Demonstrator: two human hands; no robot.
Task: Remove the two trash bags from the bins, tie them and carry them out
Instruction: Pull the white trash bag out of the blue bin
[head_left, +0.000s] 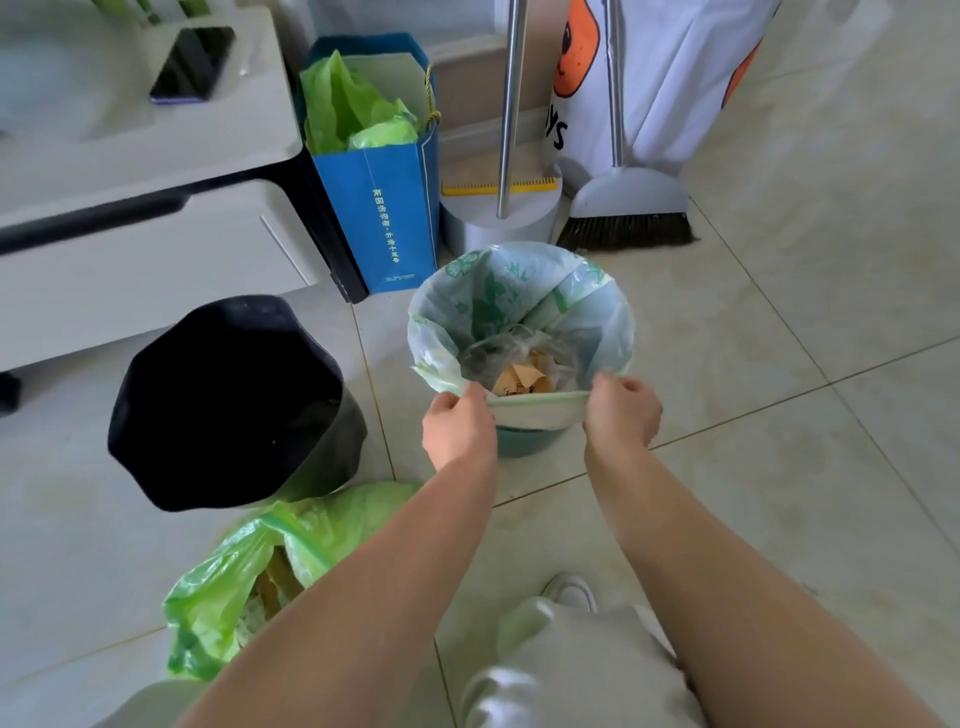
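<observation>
Liner (519, 306) sits in the teal bin (524, 441) at centre; your left hand (457, 423) and right hand (621, 410) each pinch its near rim. Green bag (249, 571) lies at 7 o'clock, black bin (228, 400) at 9.

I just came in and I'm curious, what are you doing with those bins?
A person is taking out the trash. Both hands, left hand and right hand, pinch the near edge of the pale green bag lining the small bin. A bright green bag already lies on the floor, beside the black-lined bin.
</observation>
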